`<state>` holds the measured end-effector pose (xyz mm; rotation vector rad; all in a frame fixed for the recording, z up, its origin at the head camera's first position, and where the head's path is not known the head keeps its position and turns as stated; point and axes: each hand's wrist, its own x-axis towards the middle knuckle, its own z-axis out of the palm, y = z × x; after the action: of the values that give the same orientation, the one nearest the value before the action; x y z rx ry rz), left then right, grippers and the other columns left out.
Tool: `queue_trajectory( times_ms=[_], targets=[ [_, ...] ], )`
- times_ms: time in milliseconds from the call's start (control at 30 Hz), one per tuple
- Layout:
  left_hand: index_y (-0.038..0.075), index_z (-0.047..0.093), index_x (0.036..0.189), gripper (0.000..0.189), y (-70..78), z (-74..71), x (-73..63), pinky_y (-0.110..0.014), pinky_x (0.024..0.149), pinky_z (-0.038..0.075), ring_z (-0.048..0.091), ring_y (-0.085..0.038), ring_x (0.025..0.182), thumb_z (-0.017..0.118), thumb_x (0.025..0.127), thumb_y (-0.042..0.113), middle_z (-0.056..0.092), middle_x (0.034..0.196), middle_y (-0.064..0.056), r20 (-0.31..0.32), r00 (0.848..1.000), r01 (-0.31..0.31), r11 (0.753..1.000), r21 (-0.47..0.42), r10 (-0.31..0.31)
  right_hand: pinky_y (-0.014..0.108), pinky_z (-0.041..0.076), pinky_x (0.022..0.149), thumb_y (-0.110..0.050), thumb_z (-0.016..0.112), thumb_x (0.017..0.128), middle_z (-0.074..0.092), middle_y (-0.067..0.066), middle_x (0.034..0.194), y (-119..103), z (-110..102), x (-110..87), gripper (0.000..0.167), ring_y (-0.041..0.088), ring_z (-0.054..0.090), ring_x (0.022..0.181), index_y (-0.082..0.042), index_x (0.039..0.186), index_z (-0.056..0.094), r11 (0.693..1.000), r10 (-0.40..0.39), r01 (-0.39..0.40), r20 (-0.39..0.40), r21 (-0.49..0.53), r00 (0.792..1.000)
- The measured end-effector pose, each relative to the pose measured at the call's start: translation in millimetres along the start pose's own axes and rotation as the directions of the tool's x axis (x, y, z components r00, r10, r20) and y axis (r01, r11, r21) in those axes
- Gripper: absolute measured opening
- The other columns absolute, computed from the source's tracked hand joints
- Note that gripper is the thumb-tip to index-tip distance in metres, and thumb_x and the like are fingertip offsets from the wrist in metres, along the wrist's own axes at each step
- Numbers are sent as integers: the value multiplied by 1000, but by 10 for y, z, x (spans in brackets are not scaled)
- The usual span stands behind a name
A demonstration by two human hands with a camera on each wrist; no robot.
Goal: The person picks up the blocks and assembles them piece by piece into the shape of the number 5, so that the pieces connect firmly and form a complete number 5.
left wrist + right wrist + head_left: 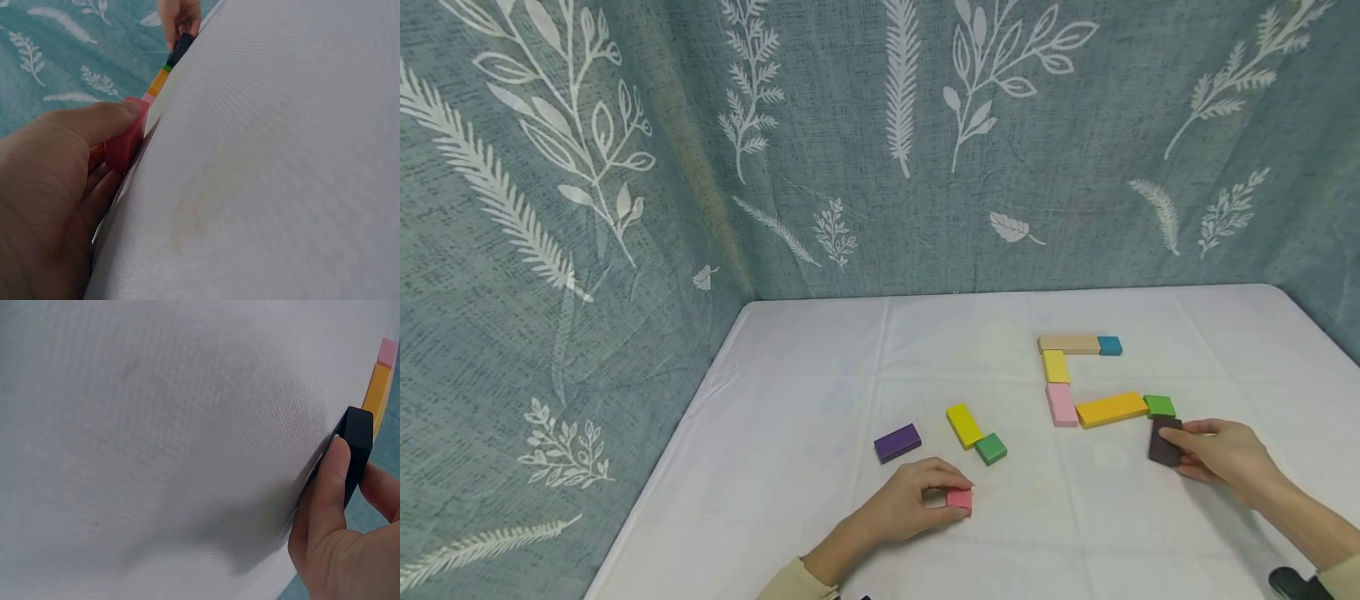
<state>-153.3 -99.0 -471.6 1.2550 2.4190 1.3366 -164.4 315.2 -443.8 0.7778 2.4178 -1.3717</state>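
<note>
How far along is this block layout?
Looks done, laid close in sequence: blue block, tan block, far yellow block, pale pink block, orange block and light green block.
In hand: black block, in the right hand beside the light green block; red block, in the left hand.
Probably left: purple block, nearer yellow block and dark green block, lying apart.

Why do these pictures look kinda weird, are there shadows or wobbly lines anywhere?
Head view: soft, even light, with a faint shadow below the right hand; right wrist view: a blurry grey shadow on the white cloth, whose edge looks curved; left wrist view: the cloth looks steeply tilted, with fine ripply lines; no strong glare in any view.
</note>
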Motion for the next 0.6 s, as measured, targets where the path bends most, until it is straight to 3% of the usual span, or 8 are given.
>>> queue_trajectory(
  times_ms=[467, 600],
  targets=[
    [5, 70, 108, 27, -1, -3, 4, -22, 89, 45, 57, -8, 102, 75, 82, 9, 65, 107, -3, 0, 1000, 0, 1000, 5, 0, 26, 54, 60, -28, 62, 92, 58, 21, 88, -34, -18, -90, 69, 13, 62, 64, 21, 129, 30, 998, -55, 55, 23, -34, 998],
    [5, 70, 108, 27, 0, -4, 5, -22, 89, 45, 57, -8, 102, 75, 82, 9, 65, 106, -3, 4, 1000, -4, 1000, -5, 4, 26, 54, 59, -32, 60, 94, 58, 21, 87, -88, -38, -142, 71, 12, 60, 63, 20, 130, 29, 998, -49, 48, -7, -38, 999]
  ],
)
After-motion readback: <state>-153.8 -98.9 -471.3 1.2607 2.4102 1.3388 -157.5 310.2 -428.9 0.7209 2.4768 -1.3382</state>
